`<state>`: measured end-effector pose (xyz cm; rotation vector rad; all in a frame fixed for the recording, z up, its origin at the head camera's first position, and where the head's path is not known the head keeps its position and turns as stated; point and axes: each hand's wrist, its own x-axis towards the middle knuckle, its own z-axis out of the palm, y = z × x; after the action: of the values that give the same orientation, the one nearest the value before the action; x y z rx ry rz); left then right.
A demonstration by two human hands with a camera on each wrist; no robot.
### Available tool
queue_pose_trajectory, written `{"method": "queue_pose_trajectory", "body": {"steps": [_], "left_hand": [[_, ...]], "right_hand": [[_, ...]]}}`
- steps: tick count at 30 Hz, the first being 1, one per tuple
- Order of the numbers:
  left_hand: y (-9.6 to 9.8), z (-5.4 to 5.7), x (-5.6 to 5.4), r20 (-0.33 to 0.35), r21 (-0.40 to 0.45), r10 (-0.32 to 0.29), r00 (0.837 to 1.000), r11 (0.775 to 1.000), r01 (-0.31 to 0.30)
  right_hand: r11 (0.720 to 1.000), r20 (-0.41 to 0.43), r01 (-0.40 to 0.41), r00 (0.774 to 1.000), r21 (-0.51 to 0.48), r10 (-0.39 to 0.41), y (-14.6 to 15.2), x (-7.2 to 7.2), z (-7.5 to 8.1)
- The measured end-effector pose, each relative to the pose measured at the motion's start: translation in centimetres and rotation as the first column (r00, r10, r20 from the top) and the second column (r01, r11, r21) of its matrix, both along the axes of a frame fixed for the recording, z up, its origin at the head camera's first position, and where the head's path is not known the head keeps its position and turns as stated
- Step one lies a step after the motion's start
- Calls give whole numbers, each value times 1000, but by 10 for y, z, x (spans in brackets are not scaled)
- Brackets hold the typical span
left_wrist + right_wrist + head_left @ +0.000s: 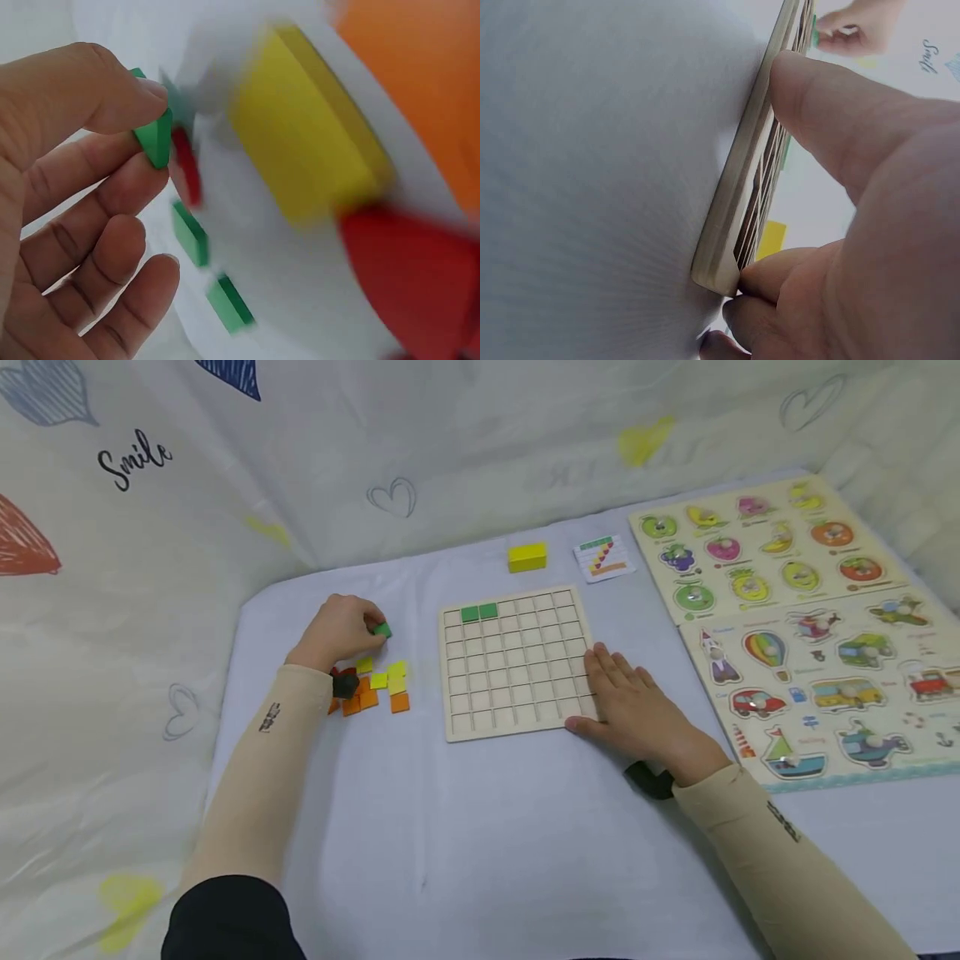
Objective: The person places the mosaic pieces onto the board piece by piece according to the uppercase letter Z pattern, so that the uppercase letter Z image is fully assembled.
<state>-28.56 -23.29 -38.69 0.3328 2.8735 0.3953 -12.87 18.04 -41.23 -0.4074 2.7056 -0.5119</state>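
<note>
My left hand (341, 631) pinches a small green square tile (156, 139) between thumb and fingertips, left of the board. Under and beside that hand lie loose tiles in yellow (378, 681), orange (401, 702) and red (420, 277). More green tiles (191, 232) show past the fingers in the left wrist view. The pale wooden grid board (517, 725) has two green tiles (478, 612) side by side in its top row. My right hand (637, 706) rests at the board's right edge with fingers extended, its thumb (810, 90) against the front edge.
Behind the board sit a yellow block (527, 557) and a small printed card (603, 558). Two peg puzzle boards, one with fruit (720, 572) and one with vehicles (802, 660), lie at the right. A patterned cloth (450, 460) hangs along the back.
</note>
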Motion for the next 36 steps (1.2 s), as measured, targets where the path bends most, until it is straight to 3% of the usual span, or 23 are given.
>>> {"method": "queue_pose_trajectory", "body": {"steps": [9, 16, 23, 28, 36], "left_hand": [[65, 3, -15, -8, 33, -99, 995, 995, 99], [113, 2, -23, -5, 72, -216, 976, 974, 216], [156, 2, -26, 9, 101, -298, 954, 950, 296], [174, 2, -27, 39, 63, -325, 945, 945, 322], [184, 4, -32, 31, 3, -325, 945, 946, 325]], "right_hand": [[1000, -1, 2, 1000, -9, -2, -2, 1, -2], [1000, -13, 7, 1000, -18, -7, -4, 2, -5], [1000, -24, 0, 1000, -5, 0, -4, 3, -7], [1000, -27, 3, 1000, 0, -3, -4, 3, -6], [1000, -47, 17, 999, 9, -16, 1, 5, -3]]}}
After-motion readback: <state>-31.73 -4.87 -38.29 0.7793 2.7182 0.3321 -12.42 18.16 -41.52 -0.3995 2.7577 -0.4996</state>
